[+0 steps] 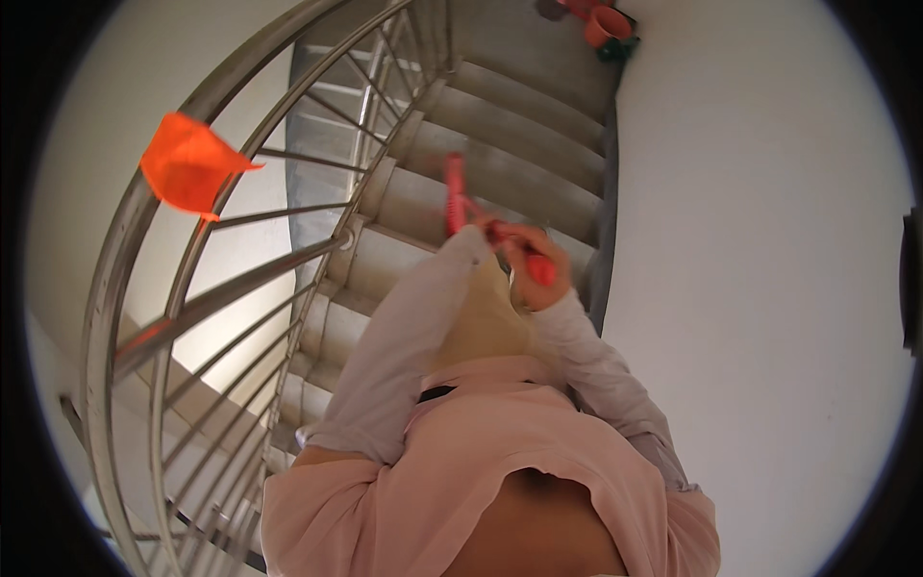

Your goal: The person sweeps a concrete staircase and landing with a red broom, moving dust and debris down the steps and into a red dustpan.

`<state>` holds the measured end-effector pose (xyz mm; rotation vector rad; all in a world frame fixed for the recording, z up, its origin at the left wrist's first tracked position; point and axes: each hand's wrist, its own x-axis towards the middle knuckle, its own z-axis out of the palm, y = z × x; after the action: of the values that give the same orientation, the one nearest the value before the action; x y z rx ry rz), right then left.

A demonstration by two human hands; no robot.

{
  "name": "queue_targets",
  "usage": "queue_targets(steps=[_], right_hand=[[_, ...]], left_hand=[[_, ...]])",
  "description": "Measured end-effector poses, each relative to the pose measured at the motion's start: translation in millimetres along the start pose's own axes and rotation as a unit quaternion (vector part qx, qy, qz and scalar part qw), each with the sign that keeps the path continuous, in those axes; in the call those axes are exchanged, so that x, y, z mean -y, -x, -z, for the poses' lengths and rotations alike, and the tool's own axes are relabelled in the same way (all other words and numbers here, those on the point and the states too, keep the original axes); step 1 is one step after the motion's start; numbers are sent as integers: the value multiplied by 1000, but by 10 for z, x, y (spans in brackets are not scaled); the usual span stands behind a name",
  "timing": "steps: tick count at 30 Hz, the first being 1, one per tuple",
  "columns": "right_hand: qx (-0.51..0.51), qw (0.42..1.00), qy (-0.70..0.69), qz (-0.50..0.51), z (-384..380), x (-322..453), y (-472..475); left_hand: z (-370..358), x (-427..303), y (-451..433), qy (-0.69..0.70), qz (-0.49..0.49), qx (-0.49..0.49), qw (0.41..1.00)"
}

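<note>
A red broom [455,189], blurred by motion, points out over the concrete steps, its handle end [541,270] towards me. My right hand [539,249] is wrapped around the handle near that end. Farther along, my left hand [487,225] is at the handle too, close against the right hand's fingers; the sleeve and blur hide much of it. Both forearms wear pale sleeves.
A metal stair railing [249,285] runs along the left, with an orange cloth [191,164] draped over its top bars. Concrete stairs [497,151] descend ahead to a landing, where a reddish bucket [607,27] stands by a dark green item [614,50]. A white wall [735,252] borders the right.
</note>
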<state>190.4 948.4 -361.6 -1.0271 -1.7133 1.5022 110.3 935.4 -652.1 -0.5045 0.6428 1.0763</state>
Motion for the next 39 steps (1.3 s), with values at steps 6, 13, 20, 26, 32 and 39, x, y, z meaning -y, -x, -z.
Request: queue_targets(steps=[6,13,20,26,32,39], right_hand=[[-114,993,-10,19,909,170,-92],[-55,992,-96,59,1718,-332,-256],[11,963,-269,10,1810,-937,-450],[85,994,-62,0,1874,-1266,-196],[-49,996,-64,-46,2308,-962,-306],[-92,992,-79,30,1826,-1072,-726]], left_hand=[[-1536,683,-54,60,-160,-100,980],[-1441,720,-441,118,-172,-50,977],[-1012,560,-488,135,-253,-188,939],[-711,502,-923,77,-199,-278,937],[-1594,790,-1311,-86,-198,-290,932],[-1502,141,-1458,-151,-247,-218,932]])
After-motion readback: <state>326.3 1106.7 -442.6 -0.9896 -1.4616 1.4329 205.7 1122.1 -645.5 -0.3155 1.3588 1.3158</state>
